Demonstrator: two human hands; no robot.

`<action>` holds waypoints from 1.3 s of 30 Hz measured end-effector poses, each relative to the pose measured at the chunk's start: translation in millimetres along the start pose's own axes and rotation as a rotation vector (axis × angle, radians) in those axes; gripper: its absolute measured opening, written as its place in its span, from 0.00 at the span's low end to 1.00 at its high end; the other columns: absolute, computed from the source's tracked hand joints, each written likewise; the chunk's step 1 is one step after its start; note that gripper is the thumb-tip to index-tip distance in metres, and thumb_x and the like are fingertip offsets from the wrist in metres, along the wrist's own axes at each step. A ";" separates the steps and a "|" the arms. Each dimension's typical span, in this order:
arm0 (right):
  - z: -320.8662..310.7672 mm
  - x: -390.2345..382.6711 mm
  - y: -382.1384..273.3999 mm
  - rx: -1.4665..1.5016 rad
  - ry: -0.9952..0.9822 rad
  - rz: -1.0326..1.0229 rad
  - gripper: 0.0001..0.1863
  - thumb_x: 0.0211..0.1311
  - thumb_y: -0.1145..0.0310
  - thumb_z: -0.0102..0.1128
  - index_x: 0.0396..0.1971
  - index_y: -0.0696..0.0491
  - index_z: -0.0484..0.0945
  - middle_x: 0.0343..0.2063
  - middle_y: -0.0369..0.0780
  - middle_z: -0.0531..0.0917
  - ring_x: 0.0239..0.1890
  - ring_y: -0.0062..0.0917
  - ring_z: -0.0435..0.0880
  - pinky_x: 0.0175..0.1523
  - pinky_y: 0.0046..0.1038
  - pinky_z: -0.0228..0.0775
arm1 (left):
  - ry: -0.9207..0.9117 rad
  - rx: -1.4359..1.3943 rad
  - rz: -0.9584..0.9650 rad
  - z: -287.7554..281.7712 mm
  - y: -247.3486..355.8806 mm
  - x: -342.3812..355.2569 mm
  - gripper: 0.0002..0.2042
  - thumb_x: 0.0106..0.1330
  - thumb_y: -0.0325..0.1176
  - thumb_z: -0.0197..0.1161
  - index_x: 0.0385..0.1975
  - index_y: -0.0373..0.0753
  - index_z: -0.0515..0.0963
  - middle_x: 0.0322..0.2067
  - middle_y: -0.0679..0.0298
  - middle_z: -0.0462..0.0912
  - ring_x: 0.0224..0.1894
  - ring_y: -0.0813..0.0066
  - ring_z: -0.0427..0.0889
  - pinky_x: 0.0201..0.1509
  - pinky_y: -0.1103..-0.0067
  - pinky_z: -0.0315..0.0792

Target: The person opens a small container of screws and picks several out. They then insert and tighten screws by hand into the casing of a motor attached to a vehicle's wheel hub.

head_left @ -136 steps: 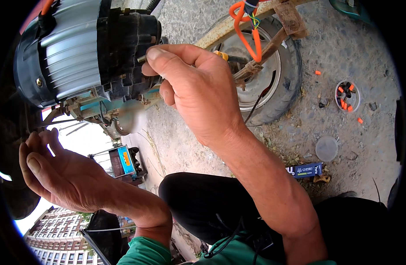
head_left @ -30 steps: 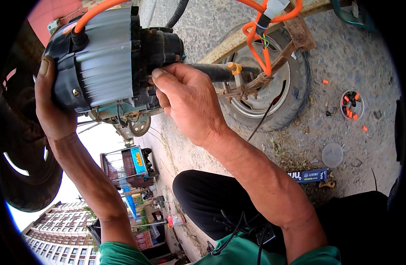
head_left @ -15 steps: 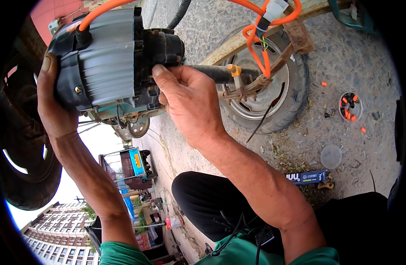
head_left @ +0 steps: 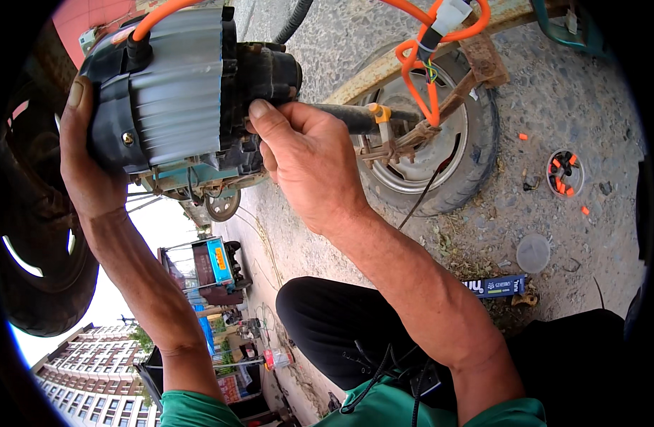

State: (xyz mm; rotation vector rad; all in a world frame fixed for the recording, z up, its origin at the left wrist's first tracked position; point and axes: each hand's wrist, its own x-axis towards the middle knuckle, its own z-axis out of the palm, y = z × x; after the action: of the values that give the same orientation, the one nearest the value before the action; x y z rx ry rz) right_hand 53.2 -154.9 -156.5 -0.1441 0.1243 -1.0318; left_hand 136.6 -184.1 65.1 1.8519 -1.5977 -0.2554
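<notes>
A ribbed silver-grey electric motor (head_left: 177, 99) with black end covers lies sideways at upper left. My left hand (head_left: 92, 156) is wrapped round its left end, thumb up on the black cover, the other fingers hidden behind it. At the motor's right side, by the black housing (head_left: 270, 75), my right hand (head_left: 309, 156) is closed in a pinch, thumb against the housing's lower edge. What the fingertips hold, if anything, is hidden. A thick orange cable (head_left: 160, 16) enters the motor's top. Beyond my right hand runs a dark axle tube (head_left: 352, 121).
A wheel (head_left: 476, 135) stands behind the axle, with a rusty frame bar (head_left: 373, 75) and looped orange cable (head_left: 435, 107) above. On the ground at right are a clear tub (head_left: 582, 171) of orange and black pieces, a round lid (head_left: 533, 253) and a blue box (head_left: 505, 286).
The motor has shifted slightly to the right, and my right hand has moved a little with it. My left hand keeps its hold on the motor's end.
</notes>
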 end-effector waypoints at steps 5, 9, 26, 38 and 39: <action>3.9 -2.8 -2.4 0.062 0.078 0.025 0.16 0.67 0.59 0.58 0.29 0.59 0.79 0.16 0.31 0.74 0.19 0.12 0.71 0.23 0.17 0.61 | 0.052 0.034 -0.013 8.0 3.1 -3.4 0.22 0.70 0.48 0.52 0.54 0.37 0.74 0.42 0.61 0.83 0.42 0.72 0.84 0.46 0.76 0.78; -0.1 0.8 3.5 0.195 0.016 0.051 0.14 0.66 0.62 0.59 0.29 0.59 0.80 0.17 0.31 0.76 0.20 0.12 0.73 0.22 0.17 0.62 | -0.017 0.001 -0.017 9.3 4.4 -6.3 0.22 0.70 0.48 0.53 0.53 0.36 0.74 0.42 0.62 0.83 0.42 0.72 0.83 0.46 0.76 0.77; 9.3 -2.4 -4.3 0.216 0.079 0.093 0.11 0.66 0.64 0.59 0.33 0.58 0.78 0.18 0.31 0.72 0.19 0.11 0.64 0.23 0.17 0.57 | -0.062 -0.035 -0.042 10.7 6.8 -6.5 0.22 0.69 0.47 0.54 0.54 0.37 0.74 0.44 0.63 0.82 0.44 0.73 0.82 0.49 0.76 0.75; 5.0 4.0 7.6 0.212 0.013 0.019 0.12 0.66 0.62 0.59 0.31 0.57 0.77 0.17 0.30 0.71 0.17 0.11 0.63 0.21 0.17 0.55 | -0.093 0.010 -0.014 17.2 8.3 -8.5 0.21 0.70 0.47 0.53 0.54 0.38 0.75 0.44 0.64 0.82 0.45 0.75 0.81 0.51 0.78 0.73; 5.8 3.5 6.9 0.210 0.022 0.035 0.12 0.67 0.62 0.59 0.32 0.57 0.75 0.18 0.30 0.69 0.17 0.11 0.61 0.21 0.17 0.53 | -0.115 0.013 -0.010 19.1 9.1 -9.7 0.21 0.70 0.46 0.53 0.54 0.38 0.75 0.44 0.64 0.82 0.45 0.75 0.81 0.51 0.78 0.73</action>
State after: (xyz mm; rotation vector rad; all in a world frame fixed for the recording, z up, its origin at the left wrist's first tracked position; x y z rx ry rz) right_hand 61.7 -154.0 -152.1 0.0597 0.0382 -1.0047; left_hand 116.6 -182.0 53.4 1.8849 -1.6710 -0.3632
